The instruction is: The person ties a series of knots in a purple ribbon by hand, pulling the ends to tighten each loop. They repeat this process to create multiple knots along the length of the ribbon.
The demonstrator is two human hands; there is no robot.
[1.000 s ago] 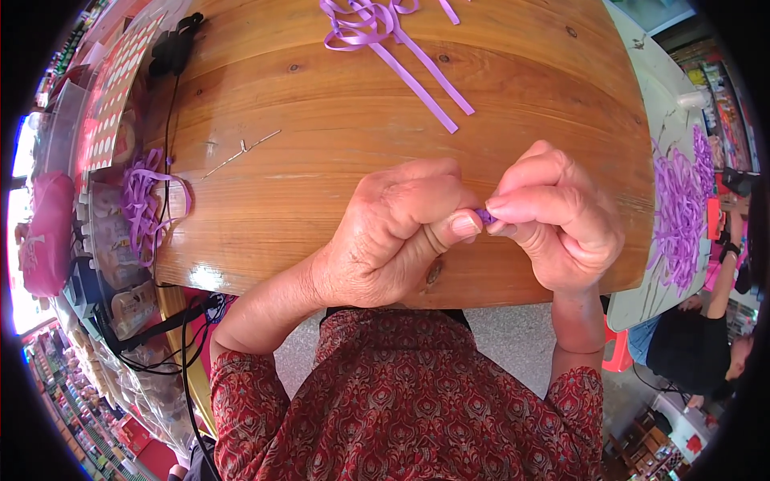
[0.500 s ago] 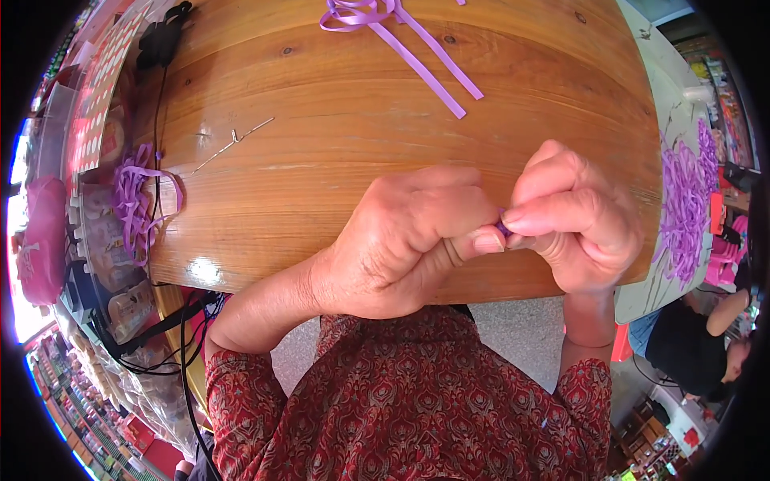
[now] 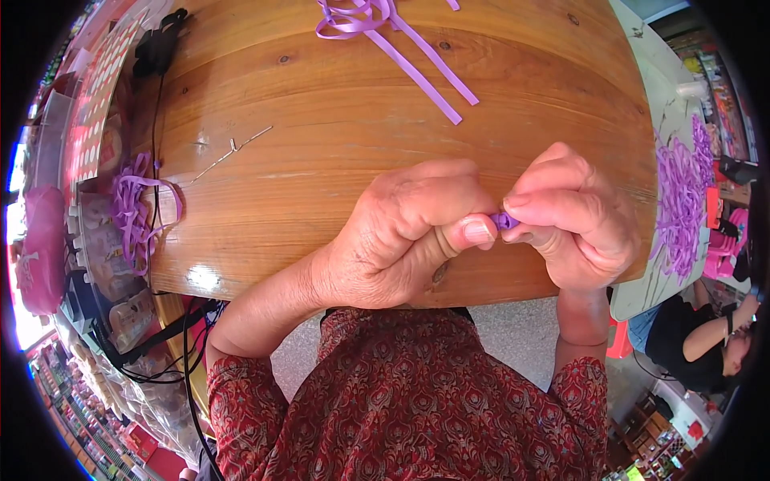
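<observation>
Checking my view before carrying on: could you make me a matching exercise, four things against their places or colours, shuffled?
Things:
1. purple piece
2. thin rod
3. big ribbon heap
4. patterned shirt

Places or colours:
A. on the white table, at right
B. mostly red
C. between left hand and right hand
D. on the wooden table

Pairs: 1-C, 2-D, 3-A, 4-B
</observation>
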